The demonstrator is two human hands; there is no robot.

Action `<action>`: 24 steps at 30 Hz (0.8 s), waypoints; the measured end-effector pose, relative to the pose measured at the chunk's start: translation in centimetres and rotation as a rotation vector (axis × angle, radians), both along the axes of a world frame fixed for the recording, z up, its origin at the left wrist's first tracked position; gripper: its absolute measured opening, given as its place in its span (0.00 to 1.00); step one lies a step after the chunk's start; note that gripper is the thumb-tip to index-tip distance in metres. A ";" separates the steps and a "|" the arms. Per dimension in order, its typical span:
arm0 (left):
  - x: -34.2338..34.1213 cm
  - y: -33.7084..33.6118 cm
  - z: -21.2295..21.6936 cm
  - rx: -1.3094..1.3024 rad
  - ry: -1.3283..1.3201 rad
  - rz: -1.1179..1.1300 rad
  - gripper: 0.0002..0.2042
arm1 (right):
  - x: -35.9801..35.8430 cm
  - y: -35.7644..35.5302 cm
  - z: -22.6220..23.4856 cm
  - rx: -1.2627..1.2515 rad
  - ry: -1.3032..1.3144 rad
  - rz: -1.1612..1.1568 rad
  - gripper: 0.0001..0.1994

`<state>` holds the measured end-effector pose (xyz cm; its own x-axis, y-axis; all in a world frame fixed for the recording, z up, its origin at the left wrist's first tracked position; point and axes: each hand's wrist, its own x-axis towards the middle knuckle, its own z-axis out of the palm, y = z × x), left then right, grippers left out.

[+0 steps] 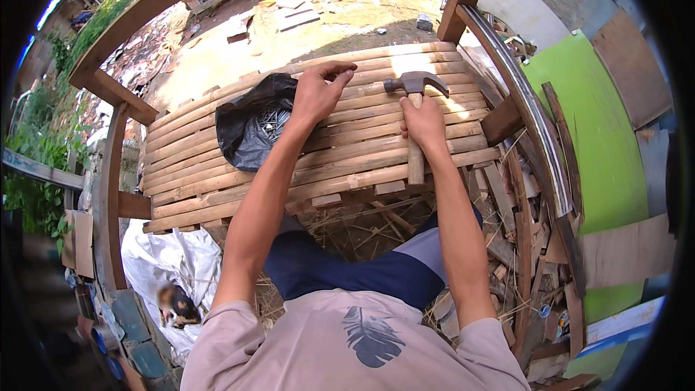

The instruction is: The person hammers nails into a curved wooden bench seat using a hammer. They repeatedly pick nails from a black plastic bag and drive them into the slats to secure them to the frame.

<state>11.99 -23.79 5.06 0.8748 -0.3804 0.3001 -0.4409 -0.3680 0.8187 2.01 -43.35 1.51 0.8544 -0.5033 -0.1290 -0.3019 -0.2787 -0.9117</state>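
My right hand is wrapped round the wooden handle of a claw hammer, whose dark metal head points away from me above the bamboo slats. My left hand is raised over the slatted bamboo bench, thumb and fingertips brought together in a pinch. Whatever they hold, if anything, is too small to make out. Just left of that wrist lies a black plastic bag, its mouth open. Inside it is a heap of loose metal nails, partly hidden by the bag's folds and my forearm.
Wooden posts and rails frame the bench on both sides. Scrap wood is piled at the right, beside a green panel. A small black-and-tan animal lies on a white sheet at lower left.
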 end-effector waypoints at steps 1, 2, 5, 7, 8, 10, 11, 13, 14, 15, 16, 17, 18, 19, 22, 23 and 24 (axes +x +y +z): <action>0.3 -0.3 -0.1 -0.007 0.009 -0.010 0.12 | -0.1 0.0 0.3 -0.008 0.018 0.011 0.16; 0.5 -0.6 -0.3 0.003 0.016 -0.017 0.12 | -0.1 0.0 0.5 -0.015 0.037 0.023 0.17; 1.4 -1.6 -1.0 0.039 0.040 -0.050 0.12 | -0.2 -0.1 0.5 -0.008 0.033 0.027 0.17; 2.1 -2.0 -1.8 0.084 0.070 -0.080 0.13 | -0.1 -0.2 0.3 -0.019 0.038 0.023 0.17; 2.3 -2.1 -2.2 0.110 0.026 -0.090 0.13 | 0.0 -0.2 0.2 -0.024 0.040 0.023 0.17; 2.7 -2.4 -3.0 0.161 -0.061 -0.112 0.13 | 0.0 -0.1 0.2 -0.030 0.023 0.006 0.18; 2.9 -2.3 -3.4 0.173 -0.066 -0.107 0.13 | 0.1 0.0 0.2 -0.033 0.015 -0.002 0.18; 2.7 -2.4 -3.7 0.198 -0.075 -0.102 0.13 | -0.1 0.0 0.5 -0.041 0.014 0.009 0.19; 2.7 -2.4 -3.8 0.188 -0.064 -0.103 0.13 | -0.1 0.0 0.6 -0.045 0.013 0.014 0.19; 2.6 -2.4 -3.9 0.180 -0.054 -0.104 0.13 | -0.1 0.0 0.5 -0.041 0.012 0.017 0.19; 2.6 -2.4 -3.9 0.171 -0.043 -0.104 0.13 | -0.1 0.0 0.5 -0.037 0.011 0.020 0.19; 2.6 -2.4 -4.0 0.170 -0.041 -0.108 0.13 | 0.0 -0.1 0.5 -0.033 0.010 0.024 0.20; 2.6 -2.4 -4.0 0.170 -0.037 -0.111 0.13 | 0.1 -0.2 0.3 -0.040 0.019 0.026 0.20; 2.6 -2.3 -4.0 0.170 -0.034 -0.115 0.13 | 0.2 -0.3 0.2 -0.046 0.029 0.029 0.20; 2.5 -2.5 -4.3 0.165 -0.098 -0.134 0.13 | 0.3 -0.5 0.0 -0.046 0.040 0.030 0.20; 2.5 -2.5 -4.3 0.181 -0.108 -0.133 0.12 | 0.3 -0.5 0.0 -0.044 0.040 0.029 0.21; 2.3 -2.4 -4.1 0.198 -0.118 -0.130 0.12 | 0.3 -0.4 0.1 -0.045 0.041 0.029 0.21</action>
<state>14.26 -26.24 0.97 0.7781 -0.5489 0.3054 -0.5829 -0.4498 0.6767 2.33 -43.79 1.60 0.8633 -0.4842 -0.1424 -0.3301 -0.3281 -0.8851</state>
